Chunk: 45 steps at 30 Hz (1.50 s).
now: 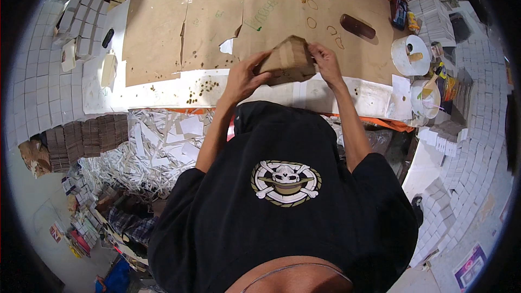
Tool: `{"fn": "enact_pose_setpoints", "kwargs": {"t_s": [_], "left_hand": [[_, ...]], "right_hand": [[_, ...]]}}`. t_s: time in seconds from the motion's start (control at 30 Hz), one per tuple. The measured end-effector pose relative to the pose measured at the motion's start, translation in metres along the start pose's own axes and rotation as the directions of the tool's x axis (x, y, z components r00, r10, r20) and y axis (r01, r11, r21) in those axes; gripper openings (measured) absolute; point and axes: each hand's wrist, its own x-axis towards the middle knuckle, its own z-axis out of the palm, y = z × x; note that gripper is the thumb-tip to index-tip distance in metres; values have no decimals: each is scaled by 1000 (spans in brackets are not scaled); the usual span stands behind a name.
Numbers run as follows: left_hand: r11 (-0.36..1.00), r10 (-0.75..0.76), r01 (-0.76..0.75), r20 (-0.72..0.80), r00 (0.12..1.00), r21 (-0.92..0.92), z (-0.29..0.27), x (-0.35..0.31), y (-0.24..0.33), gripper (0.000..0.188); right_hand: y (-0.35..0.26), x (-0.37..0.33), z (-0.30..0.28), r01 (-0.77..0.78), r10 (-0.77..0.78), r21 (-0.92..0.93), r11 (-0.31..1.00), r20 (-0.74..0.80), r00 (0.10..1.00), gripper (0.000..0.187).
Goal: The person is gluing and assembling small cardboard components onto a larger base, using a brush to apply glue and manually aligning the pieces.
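Between my two hands, above the near edge of the table, I hold a thick brown bundle (287, 61), apparently kraft paper or card, with a lighter band across it. My left hand (247, 77) grips its left side, thumb at the lower corner and fingers behind. The fingers of my right hand (324, 63) are closed at its upper right corner. Whether a rubber band goes round the bundle I cannot tell. Several tan rubber bands (311, 23) lie loose beyond it on the brown sheet (217, 0) covering the table.
A dark brown oblong block (357, 26) lies to the right. Two white tubs (411, 56) with tools stand at the right edge. White stacks (431, 19) line both sides. Paper offcuts (157, 146) heap below the table's left front. A black object (108, 38) lies far left.
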Motion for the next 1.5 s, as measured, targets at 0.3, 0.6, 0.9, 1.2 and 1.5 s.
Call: {"fn": "enact_pose_setpoints", "kwargs": {"t_s": [0.3, 0.6, 0.9, 1.2, 1.5], "left_hand": [[453, 107, -329, 316, 943, 828, 1, 27, -54, 62], [390, 184, -375, 328, 927, 841, 4, 27, -58, 74], [482, 247, -333, 239, 939, 811, 4, 28, -74, 78], [348, 43, -117, 109, 993, 930, 18, 22, -59, 90], [932, -84, 111, -92, 992, 345, -47, 9, -100, 56]], "right_hand": [[87, 0, 10, 95, -93, -244, 965, 23, 995, 37], [56, 31, -8, 46, 3, -222, 974, 216, 976, 35], [42, 31, 10, -156, 236, -397, 904, 161, 958, 65], [35, -10, 47, 225, -225, -419, 880, 50, 973, 78], [50, -15, 52, 190, -224, -580, 793, 12, 974, 114]]}}
